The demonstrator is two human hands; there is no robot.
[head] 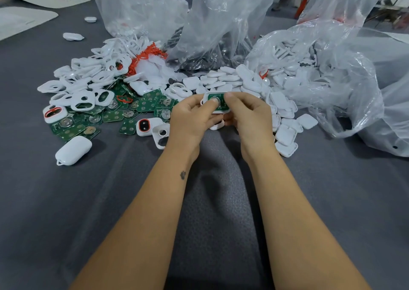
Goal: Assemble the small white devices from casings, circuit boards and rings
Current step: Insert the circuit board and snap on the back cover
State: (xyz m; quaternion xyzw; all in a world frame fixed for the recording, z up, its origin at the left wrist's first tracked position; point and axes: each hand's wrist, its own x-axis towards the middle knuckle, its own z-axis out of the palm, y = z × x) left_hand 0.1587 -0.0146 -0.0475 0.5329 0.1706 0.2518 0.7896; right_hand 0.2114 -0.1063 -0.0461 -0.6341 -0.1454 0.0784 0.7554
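Observation:
Both hands hold one white casing (218, 110) with a green circuit board (218, 97) lying in it, above the middle of the grey cloth. My left hand (190, 117) grips its left side, thumb on the board's round metal disc. My right hand (247, 115) grips its right side, thumb on the board's top edge. To the left lie loose green boards (115, 116), white casings with oval openings (84, 99) and orange rings (146, 55). White casing backs (285, 132) are heaped to the right.
Three clear plastic bags stand behind the piles: one at left (141, 9), one in the middle (225, 24), one at right (332, 68) spilling white parts. A closed white device (74, 149) lies at front left. Two casings fitted with orange rings (143, 126) rest near my left hand.

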